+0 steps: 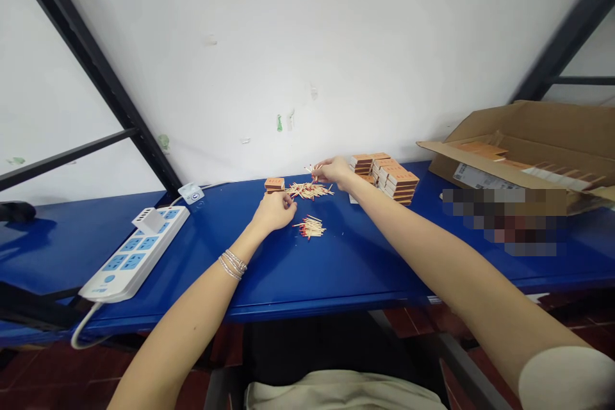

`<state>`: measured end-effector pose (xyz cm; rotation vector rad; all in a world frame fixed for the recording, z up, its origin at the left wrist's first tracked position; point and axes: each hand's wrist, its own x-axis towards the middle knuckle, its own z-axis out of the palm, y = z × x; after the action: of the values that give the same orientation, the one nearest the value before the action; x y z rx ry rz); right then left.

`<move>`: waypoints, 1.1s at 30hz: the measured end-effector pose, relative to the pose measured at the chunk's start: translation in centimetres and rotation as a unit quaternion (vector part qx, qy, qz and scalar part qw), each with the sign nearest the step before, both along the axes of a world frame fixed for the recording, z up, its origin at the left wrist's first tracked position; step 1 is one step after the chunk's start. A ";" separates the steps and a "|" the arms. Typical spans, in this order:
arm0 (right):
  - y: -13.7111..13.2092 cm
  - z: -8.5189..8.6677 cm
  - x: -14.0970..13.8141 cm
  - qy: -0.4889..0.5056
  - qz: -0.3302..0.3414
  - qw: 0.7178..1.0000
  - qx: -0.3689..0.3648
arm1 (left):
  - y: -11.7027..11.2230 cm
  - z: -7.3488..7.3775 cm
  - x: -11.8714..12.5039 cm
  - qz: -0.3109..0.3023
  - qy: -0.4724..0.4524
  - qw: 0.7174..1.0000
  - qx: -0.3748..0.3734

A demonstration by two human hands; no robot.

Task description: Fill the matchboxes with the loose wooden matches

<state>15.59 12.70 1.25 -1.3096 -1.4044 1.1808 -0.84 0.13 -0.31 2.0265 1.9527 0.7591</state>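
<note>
My right hand (332,172) is pinched on a few matches (316,170), held up above the right side of a large loose pile of matches (312,191). My left hand (277,210) is at the left end of that pile, its fingers curled; whatever they hold, if anything, is hidden. Just behind the left hand is a small stack of orange-topped matchboxes (275,183). Nearer the front, a smaller heap of matches (312,227) lies with many red heads toward the left.
Matchboxes (394,178) are stacked right of my right hand. An open cardboard carton (509,170) with more orange boxes stands at far right, a blurred patch before it. A white power strip (137,259) and a plug (191,193) lie left on the blue table (346,269).
</note>
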 end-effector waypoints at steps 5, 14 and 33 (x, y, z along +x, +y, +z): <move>-3.1 0.5 0.9 0.087 0.112 0.990 -0.025 | 0.5 -0.3 0.8 -0.011 -0.379 0.921 -0.092; -7.2 -0.4 -0.6 0.026 0.206 0.977 0.057 | 0.0 -0.6 1.7 -0.143 -0.558 0.804 -0.146; -6.0 -1.5 0.1 -0.084 0.200 0.953 0.213 | 0.5 -1.1 2.1 -0.096 -0.574 0.801 -0.138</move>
<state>15.69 6.67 -0.22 -0.8577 -1.9875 0.9503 1.24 0.66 -1.40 1.0529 1.0181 1.1664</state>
